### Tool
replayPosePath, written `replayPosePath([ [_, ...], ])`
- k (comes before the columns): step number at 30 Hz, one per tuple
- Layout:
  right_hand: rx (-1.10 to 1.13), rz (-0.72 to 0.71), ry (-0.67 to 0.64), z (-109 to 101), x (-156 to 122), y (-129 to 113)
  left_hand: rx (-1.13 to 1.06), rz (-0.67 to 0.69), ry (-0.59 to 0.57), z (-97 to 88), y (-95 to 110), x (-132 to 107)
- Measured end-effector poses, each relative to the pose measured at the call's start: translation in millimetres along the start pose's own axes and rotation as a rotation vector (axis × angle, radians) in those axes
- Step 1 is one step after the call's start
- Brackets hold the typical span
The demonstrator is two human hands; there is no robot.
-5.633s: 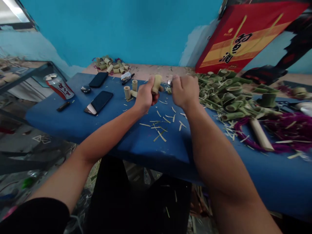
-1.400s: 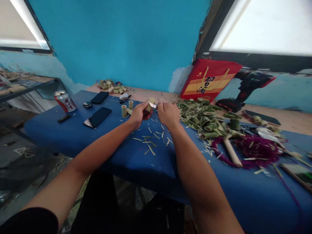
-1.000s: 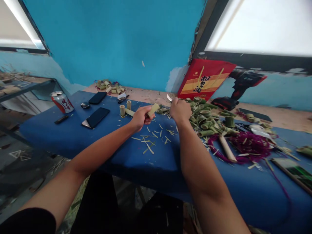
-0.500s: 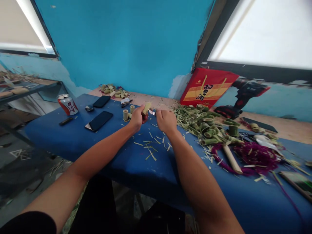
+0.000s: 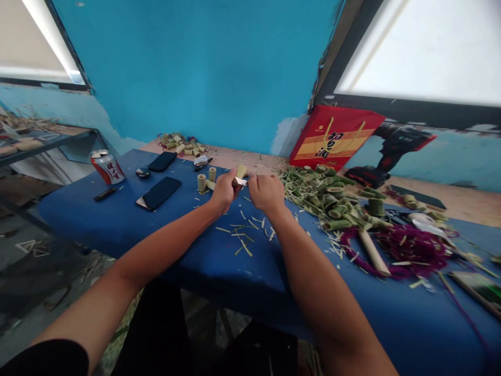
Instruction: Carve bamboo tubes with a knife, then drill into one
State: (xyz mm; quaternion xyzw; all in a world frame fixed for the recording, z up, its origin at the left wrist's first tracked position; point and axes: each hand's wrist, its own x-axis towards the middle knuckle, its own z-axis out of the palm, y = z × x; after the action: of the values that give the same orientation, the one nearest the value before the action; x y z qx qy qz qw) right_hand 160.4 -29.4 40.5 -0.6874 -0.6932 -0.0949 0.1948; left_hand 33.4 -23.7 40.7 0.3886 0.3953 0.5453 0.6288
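My left hand [image 5: 224,192] is closed around a short piece of bamboo [image 5: 241,170], whose pale end sticks up past the fingers. In my right hand [image 5: 266,192] is a knife [image 5: 240,181]; its handle is hidden in the fist, and the shiny blade lies against the bamboo near my left thumb. Pale shavings [image 5: 243,245] are scattered on the blue tabletop [image 5: 188,230] below both hands. Just left of my left hand, two short bamboo tubes [image 5: 201,183] stand upright, with another lying beside them.
At right lie a heap of green bamboo pieces [image 5: 332,201], purple cord [image 5: 410,250] and a wooden stick [image 5: 373,253]. A red bag [image 5: 332,138] and a power drill [image 5: 391,154] stand behind. Two phones [image 5: 162,193] and a drink can [image 5: 107,167] are at left.
The knife blade has come left onto the bamboo piece, and my hands are closer together. The bamboo is turned slightly and more covered by the left hand.
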Motion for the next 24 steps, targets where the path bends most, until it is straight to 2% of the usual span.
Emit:
replayPosePath([
  [6,0.037,0.129,-0.007,1.4,5.2,1.3,0.014,-0.182,-0.068,0.6,6.7,1.8],
  [10,0.086,0.164,-0.013,6.1,10.1,2.0,0.019,-0.208,-0.075,-2.3,8.2,3.1],
  [12,0.123,0.224,-0.029,6.7,14.5,12.8,0.033,-0.204,-0.1,-3.1,6.0,0.1],
  [16,0.189,0.52,-0.013,1.8,23.0,54.3,0.01,-0.139,-0.24,-0.9,-1.6,-8.3],
  [18,0.212,0.552,0.019,-1.8,23.5,68.8,-0.026,-0.123,-0.27,0.1,-3.8,-8.8],
  [21,0.212,0.389,0.035,-5.4,19.5,64.2,-0.046,-0.123,-0.248,-1.8,-2.5,-4.2],
  [24,0.166,0.145,0.028,-5.6,12.6,37.6,-0.059,-0.107,-0.196,-5.4,2.0,1.5],
])
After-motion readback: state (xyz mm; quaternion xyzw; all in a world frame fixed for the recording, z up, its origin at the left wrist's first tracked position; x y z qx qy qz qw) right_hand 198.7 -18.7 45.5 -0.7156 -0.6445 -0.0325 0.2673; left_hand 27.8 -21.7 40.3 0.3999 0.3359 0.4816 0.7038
